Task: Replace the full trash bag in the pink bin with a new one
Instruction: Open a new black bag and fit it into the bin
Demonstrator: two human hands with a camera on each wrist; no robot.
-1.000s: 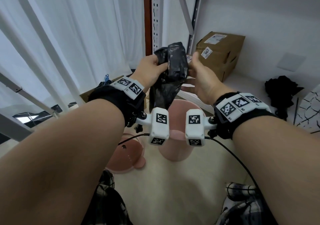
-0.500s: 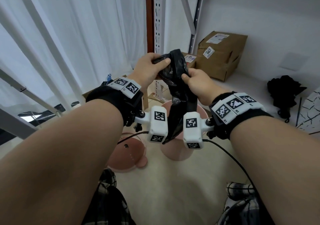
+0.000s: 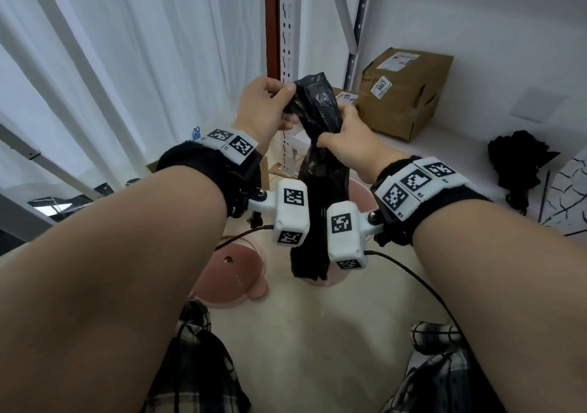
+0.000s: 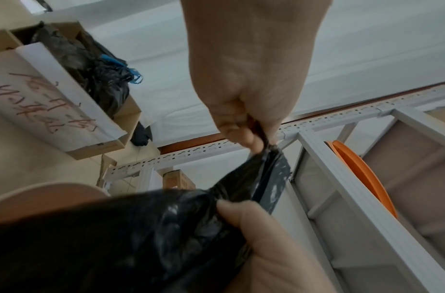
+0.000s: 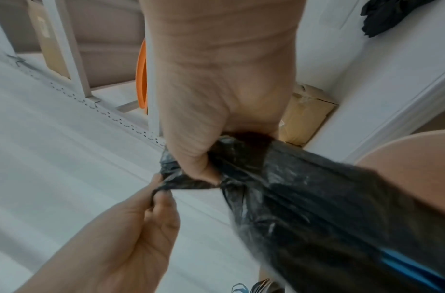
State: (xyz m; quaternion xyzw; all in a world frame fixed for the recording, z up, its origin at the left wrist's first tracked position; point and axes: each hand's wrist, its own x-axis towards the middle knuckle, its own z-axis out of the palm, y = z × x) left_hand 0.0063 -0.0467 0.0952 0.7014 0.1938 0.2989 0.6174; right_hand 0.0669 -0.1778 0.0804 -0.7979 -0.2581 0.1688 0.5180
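The left hand pinches the top edge of the black bag between thumb and curled fingers, while the right hand has its fingers wrapped round the bag just below, thumb pressed on the plastic. The bag hangs, still folded narrow, between the two wrists and above the pink bin, whose lid lies on the floor to its left. A cardboard box stands by the wall beyond, beside the white rack.
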